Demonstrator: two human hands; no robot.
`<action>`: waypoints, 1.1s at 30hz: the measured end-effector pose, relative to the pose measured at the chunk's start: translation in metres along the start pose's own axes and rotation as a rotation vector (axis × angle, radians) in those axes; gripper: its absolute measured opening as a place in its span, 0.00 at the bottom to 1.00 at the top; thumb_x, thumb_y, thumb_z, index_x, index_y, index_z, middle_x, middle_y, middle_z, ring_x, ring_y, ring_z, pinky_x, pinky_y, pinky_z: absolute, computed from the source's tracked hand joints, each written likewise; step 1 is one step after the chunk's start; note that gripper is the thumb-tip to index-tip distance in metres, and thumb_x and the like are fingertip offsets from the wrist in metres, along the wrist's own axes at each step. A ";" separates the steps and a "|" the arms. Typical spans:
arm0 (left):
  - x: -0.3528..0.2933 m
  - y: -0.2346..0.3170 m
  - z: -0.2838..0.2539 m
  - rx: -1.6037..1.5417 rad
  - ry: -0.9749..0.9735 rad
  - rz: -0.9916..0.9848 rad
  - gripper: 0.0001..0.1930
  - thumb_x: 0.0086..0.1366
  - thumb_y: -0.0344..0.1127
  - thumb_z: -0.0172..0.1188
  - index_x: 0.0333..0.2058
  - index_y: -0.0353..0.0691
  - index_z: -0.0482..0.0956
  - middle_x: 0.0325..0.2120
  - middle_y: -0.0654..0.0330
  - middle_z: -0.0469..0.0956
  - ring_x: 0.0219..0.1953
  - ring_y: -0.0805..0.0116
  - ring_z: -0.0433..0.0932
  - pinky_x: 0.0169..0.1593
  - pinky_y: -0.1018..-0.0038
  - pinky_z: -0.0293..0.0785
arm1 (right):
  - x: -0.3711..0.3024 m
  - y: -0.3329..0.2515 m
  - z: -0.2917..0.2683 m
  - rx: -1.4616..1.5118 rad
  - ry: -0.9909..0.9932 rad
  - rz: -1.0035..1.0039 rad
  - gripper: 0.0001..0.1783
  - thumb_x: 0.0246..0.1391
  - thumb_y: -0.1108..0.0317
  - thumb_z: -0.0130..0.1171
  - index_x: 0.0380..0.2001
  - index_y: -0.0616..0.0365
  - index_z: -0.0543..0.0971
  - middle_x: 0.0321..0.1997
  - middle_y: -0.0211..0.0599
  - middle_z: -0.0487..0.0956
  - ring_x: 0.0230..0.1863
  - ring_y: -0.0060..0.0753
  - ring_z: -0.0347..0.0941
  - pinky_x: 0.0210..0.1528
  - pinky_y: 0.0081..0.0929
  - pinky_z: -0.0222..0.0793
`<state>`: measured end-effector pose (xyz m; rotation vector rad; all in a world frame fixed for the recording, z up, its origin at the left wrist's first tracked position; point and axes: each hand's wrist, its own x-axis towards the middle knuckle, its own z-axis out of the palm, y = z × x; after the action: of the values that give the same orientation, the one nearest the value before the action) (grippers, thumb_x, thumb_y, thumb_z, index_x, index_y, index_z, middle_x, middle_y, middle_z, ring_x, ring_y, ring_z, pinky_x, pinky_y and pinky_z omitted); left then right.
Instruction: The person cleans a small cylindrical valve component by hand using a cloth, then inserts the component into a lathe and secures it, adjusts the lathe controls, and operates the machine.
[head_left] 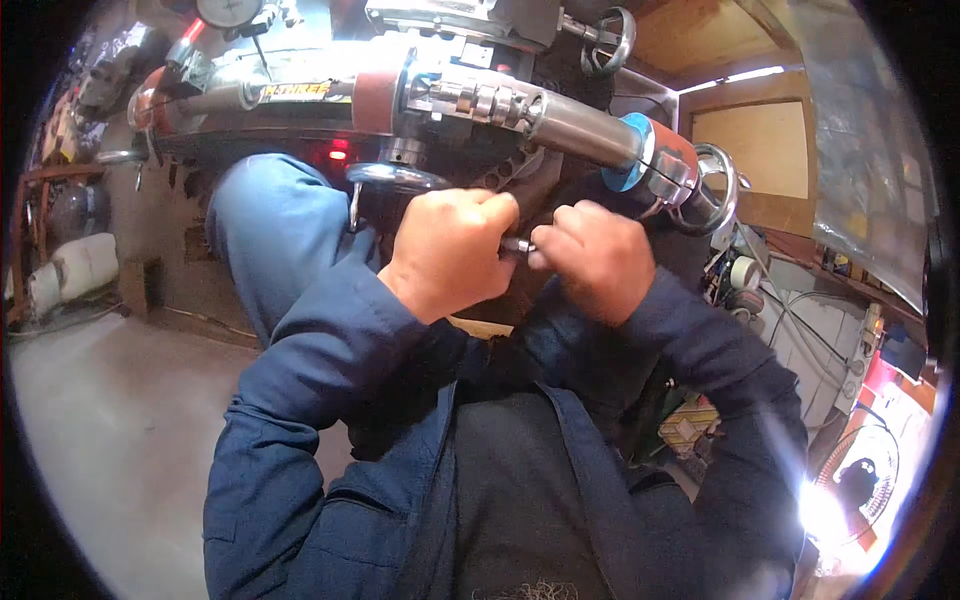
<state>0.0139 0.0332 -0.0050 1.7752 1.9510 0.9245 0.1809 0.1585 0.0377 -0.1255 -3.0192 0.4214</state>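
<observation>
In front of my chest, my left hand [450, 245] is closed in a fist around one end of a small shiny metal piece [517, 245]. Its other end is pinched in the fingers of my right hand [598, 258]. Only a short stretch of the metal shows between the two hands, so its kind is hidden. Just beyond my left hand is a chrome handwheel [397, 177] with a crank handle, on a metalworking machine. A steel cylinder [585, 132] on the machine lies beyond my right hand.
A dial gauge [228, 10] stands at the far left of the machine. Another handwheel [715, 190] is at its right end. A red light [338, 155] glows below the machine. Plastic sheeting [870, 140] hangs at right, above a fan [858, 480]. Grey floor [130, 420] spreads at left.
</observation>
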 end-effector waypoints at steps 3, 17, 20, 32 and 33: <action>0.005 -0.007 0.005 0.011 0.211 0.082 0.11 0.41 0.30 0.67 0.26 0.39 0.78 0.22 0.52 0.78 0.27 0.47 0.80 0.33 0.60 0.77 | -0.009 -0.012 0.020 0.885 -0.064 0.420 0.06 0.59 0.65 0.59 0.34 0.55 0.77 0.26 0.42 0.72 0.28 0.43 0.75 0.31 0.41 0.70; 0.011 -0.010 0.002 0.021 0.096 0.009 0.10 0.45 0.34 0.68 0.25 0.39 0.78 0.24 0.51 0.80 0.31 0.47 0.82 0.38 0.59 0.78 | -0.001 -0.002 0.021 0.617 0.037 0.305 0.09 0.62 0.63 0.60 0.34 0.57 0.76 0.26 0.50 0.75 0.31 0.54 0.78 0.30 0.42 0.72; 0.010 -0.010 0.004 0.008 0.056 -0.009 0.10 0.44 0.34 0.68 0.26 0.39 0.79 0.24 0.50 0.80 0.31 0.47 0.82 0.38 0.58 0.79 | -0.005 0.000 0.021 0.844 -0.061 0.428 0.08 0.60 0.63 0.61 0.35 0.56 0.78 0.26 0.47 0.74 0.29 0.49 0.77 0.31 0.41 0.72; 0.007 -0.010 0.000 -0.038 0.118 0.011 0.10 0.44 0.33 0.68 0.26 0.39 0.79 0.25 0.52 0.80 0.30 0.49 0.82 0.36 0.60 0.78 | 0.002 -0.008 0.014 1.312 -0.191 0.676 0.16 0.70 0.57 0.53 0.36 0.59 0.78 0.20 0.30 0.70 0.20 0.21 0.64 0.24 0.25 0.64; 0.004 -0.011 0.000 -0.145 0.201 0.041 0.10 0.44 0.33 0.68 0.26 0.39 0.78 0.24 0.52 0.80 0.29 0.49 0.81 0.35 0.61 0.78 | 0.003 -0.008 -0.002 1.832 -0.399 0.908 0.18 0.72 0.55 0.51 0.36 0.59 0.78 0.21 0.26 0.70 0.20 0.16 0.62 0.24 0.21 0.61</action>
<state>0.0050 0.0367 -0.0117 1.7027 1.9158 1.2684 0.1775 0.1516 0.0420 -1.1777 -1.3573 2.9631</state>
